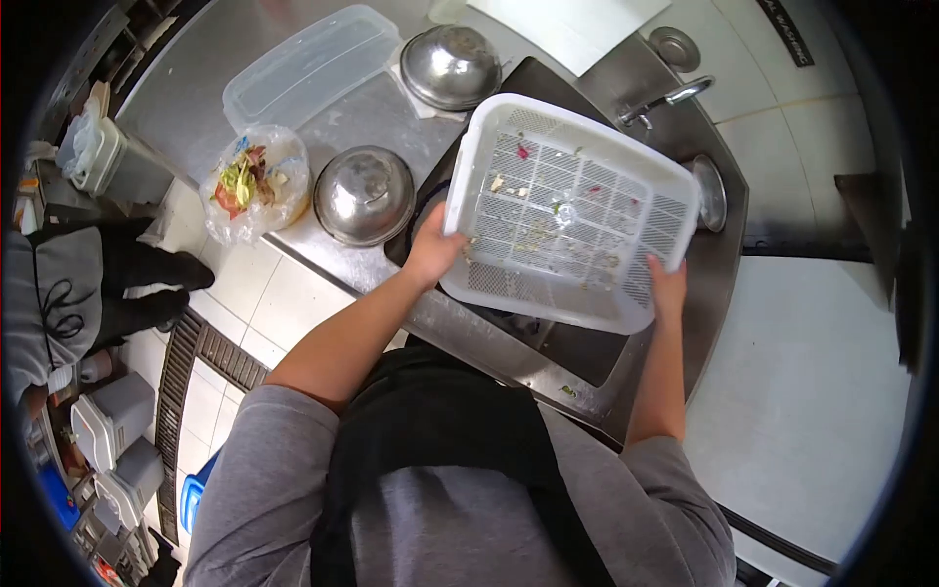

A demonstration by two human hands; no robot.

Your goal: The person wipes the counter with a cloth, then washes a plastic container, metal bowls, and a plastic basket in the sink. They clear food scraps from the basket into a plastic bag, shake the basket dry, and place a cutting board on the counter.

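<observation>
Both hands grip a white perforated plastic basket [577, 304] over the metal sink [585, 354]. My left hand [434, 250] is closed on its left wall, thumb over the rim. On the near right side, my right hand [668, 287] holds the rim, its thumb showing inside and its other fingers hidden. Small food scraps [523, 152], some pink, green and pale, stick to the basket's mesh floor. Left of the sink, an upturned metal bowl [365, 196] rests near my left hand. The faucet [675, 95] stands beyond the basket's far right corner.
On the steel counter are a plastic bag of food scraps [246, 186], a clear plastic lid [311, 67] and another upturned bowl [451, 67]. Another person in an apron [73, 284] stands at the left. Lidded bins [115, 421] and a floor drain [176, 411] lie below.
</observation>
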